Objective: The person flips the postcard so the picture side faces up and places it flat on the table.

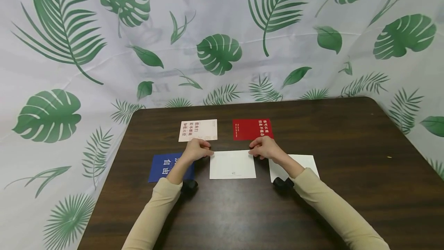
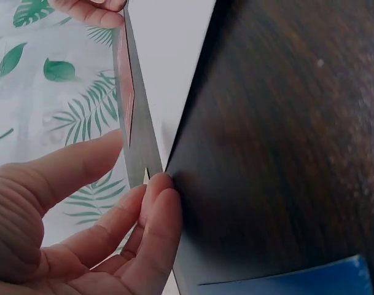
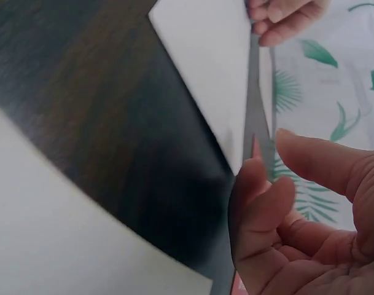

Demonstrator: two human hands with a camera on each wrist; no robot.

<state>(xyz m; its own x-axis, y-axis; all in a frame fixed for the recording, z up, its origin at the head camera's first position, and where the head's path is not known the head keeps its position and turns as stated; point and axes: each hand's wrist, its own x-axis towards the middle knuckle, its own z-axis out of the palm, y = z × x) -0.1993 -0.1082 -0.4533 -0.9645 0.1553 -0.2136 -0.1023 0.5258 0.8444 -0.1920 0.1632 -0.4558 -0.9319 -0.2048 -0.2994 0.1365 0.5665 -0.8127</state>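
A white postcard [image 1: 232, 165] with a small printed mark lies in the middle of the front row of cards. My left hand [image 1: 198, 150] has its fingertips right at the card's far left corner. In the left wrist view, the thumb [image 2: 104, 153] stands apart from the fingers. At the far right corner are the fingertips of my right hand [image 1: 265, 147]; its thumb [image 3: 303, 150] is also spread from the fingers in the right wrist view. Under my left wrist lies a blue card [image 1: 159, 167] with white characters. Another white card [image 1: 305, 161] lies partly hidden beneath my right wrist.
Behind the hands, a pale card with dark writing [image 1: 187, 128] and a red card with white writing [image 1: 248, 128] lie on the dark wooden table [image 1: 347, 134]. A white cloth with green leaves [image 1: 156, 72] hangs behind the table's far edge.
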